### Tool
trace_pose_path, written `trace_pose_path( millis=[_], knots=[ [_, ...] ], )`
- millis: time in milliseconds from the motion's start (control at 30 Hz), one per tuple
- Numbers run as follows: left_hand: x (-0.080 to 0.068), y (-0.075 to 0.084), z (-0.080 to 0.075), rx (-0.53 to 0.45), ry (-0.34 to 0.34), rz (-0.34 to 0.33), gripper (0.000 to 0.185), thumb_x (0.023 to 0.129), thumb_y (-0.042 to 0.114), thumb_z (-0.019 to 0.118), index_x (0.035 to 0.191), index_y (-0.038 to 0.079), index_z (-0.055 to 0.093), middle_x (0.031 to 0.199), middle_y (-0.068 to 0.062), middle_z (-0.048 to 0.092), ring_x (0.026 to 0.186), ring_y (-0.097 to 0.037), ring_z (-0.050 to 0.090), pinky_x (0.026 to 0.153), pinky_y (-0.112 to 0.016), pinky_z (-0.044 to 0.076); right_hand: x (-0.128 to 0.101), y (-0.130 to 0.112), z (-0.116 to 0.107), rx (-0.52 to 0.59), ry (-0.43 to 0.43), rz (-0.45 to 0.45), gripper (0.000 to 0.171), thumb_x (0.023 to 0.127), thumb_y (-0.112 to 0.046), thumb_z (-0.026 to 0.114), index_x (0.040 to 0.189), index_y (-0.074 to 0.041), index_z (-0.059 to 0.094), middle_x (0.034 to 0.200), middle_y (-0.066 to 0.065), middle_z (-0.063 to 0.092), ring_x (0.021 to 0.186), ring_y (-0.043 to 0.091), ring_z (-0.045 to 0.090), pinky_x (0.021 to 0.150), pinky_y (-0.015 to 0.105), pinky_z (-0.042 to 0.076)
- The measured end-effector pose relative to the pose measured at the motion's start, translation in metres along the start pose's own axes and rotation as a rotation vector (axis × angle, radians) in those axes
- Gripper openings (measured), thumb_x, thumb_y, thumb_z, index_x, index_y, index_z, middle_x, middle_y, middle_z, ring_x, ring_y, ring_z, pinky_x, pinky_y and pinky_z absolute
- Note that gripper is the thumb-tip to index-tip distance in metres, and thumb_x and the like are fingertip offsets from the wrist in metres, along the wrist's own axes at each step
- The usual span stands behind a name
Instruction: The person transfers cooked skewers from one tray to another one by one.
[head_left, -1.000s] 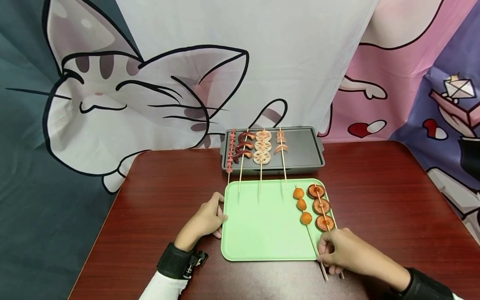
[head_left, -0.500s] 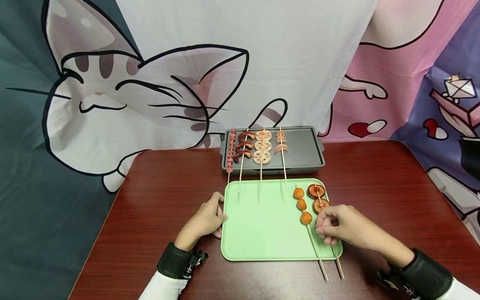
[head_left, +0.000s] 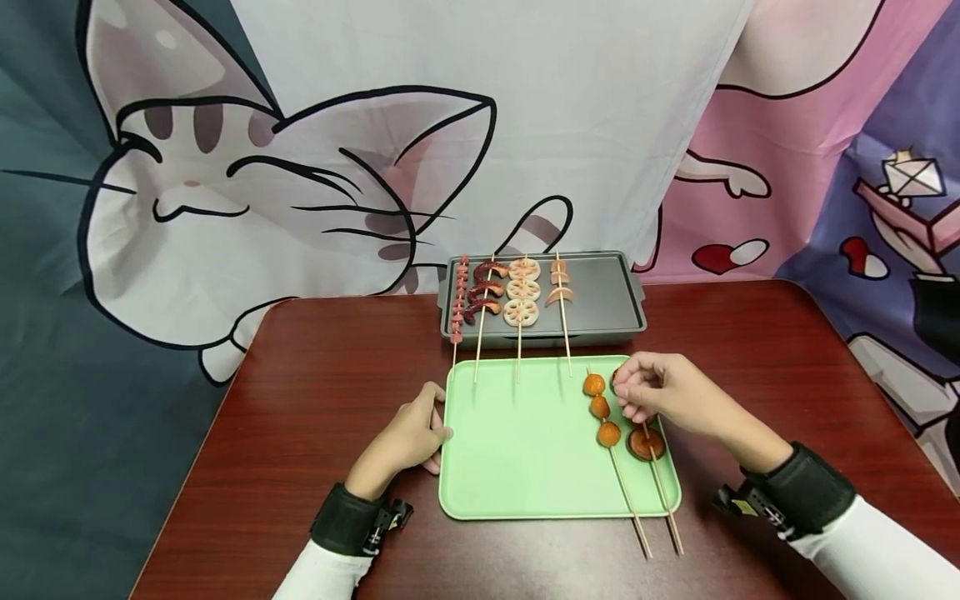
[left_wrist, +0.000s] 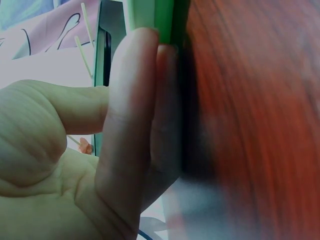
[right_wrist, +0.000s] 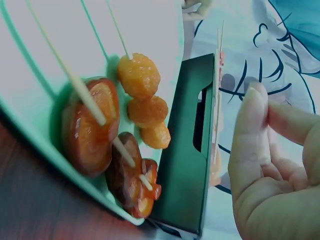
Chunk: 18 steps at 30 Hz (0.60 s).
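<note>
My left hand holds the left rim of a light green tray; in the left wrist view its fingers meet the tray's edge. Above the tray's right side is my right hand, with thumb and fingertips together and nothing seen between them. Below it lies a skewer of brown mushrooms, partly hidden by the hand in the head view. The right wrist view shows those mushrooms apart from the hand. Just left of them lies a skewer of orange balls. Both stick ends overhang the tray's front edge.
Behind the tray stands a grey grill pan. Across its left part lie a thin pink skewer, a dark red curled-piece skewer, lotus root slices and an orange-pink skewer. Their sticks reach over the tray's back edge.
My right hand has left the stick ends at the tray's front and moved back along the mushroom skewer. The left hand and the skewers look unmoved.
</note>
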<state>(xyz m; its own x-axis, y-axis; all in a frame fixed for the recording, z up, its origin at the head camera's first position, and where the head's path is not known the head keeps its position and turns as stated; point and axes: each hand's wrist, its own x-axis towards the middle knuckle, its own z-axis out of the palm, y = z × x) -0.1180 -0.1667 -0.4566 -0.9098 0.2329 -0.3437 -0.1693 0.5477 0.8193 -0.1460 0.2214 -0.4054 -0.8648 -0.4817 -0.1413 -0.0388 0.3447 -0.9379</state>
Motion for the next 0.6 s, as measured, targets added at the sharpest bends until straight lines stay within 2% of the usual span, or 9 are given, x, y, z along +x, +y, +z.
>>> trace_pose_path(
  millis=[100, 233, 433, 600],
  knots=[
    [0.000, 0.000, 0.000, 0.000, 0.000, 0.001, 0.045, 0.099, -0.005, 0.063, 0.138, 0.000, 0.042, 0.083, -0.015, 0.056, 0.047, -0.025, 0.063, 0.045, -0.037, 0.059, 0.010, 0.000, -0.002, 0.064, 0.010, 0.055, 0.024, 0.103, -0.008, 0.063, 0.112, 0.013, 0.057, 0.094, 0.025, 0.069, 0.077, 0.019, 0.071, 0.070, 0.038, 0.067],
    [0.000, 0.000, 0.000, -0.001, 0.002, -0.006, 0.045, 0.099, -0.005, 0.063, 0.138, 0.000, 0.042, 0.083, -0.015, 0.056, 0.047, -0.025, 0.064, 0.045, -0.038, 0.059, 0.025, -0.002, -0.004, 0.154, 0.008, 0.113, 0.030, 0.105, -0.012, 0.061, 0.121, 0.013, 0.054, 0.112, 0.027, 0.068, 0.096, 0.023, 0.073, 0.085, 0.037, 0.066],
    [0.000, 0.001, -0.001, 0.004, 0.004, -0.009, 0.046, 0.099, -0.004, 0.063, 0.138, 0.000, 0.042, 0.082, -0.015, 0.057, 0.047, -0.025, 0.064, 0.045, -0.038, 0.059, 0.038, -0.006, -0.006, 0.233, -0.018, 0.161, 0.046, 0.112, -0.019, 0.047, 0.142, 0.014, 0.043, 0.143, 0.035, 0.052, 0.118, 0.024, 0.070, 0.102, 0.035, 0.058],
    [0.001, 0.001, -0.001, -0.002, 0.005, -0.014, 0.045, 0.099, -0.004, 0.063, 0.138, 0.000, 0.042, 0.082, -0.015, 0.056, 0.047, -0.025, 0.064, 0.045, -0.038, 0.059, 0.045, -0.007, -0.006, 0.324, -0.039, 0.191, 0.054, 0.114, -0.024, 0.039, 0.153, 0.013, 0.030, 0.152, 0.034, 0.045, 0.129, 0.027, 0.064, 0.109, 0.034, 0.054]
  ],
)
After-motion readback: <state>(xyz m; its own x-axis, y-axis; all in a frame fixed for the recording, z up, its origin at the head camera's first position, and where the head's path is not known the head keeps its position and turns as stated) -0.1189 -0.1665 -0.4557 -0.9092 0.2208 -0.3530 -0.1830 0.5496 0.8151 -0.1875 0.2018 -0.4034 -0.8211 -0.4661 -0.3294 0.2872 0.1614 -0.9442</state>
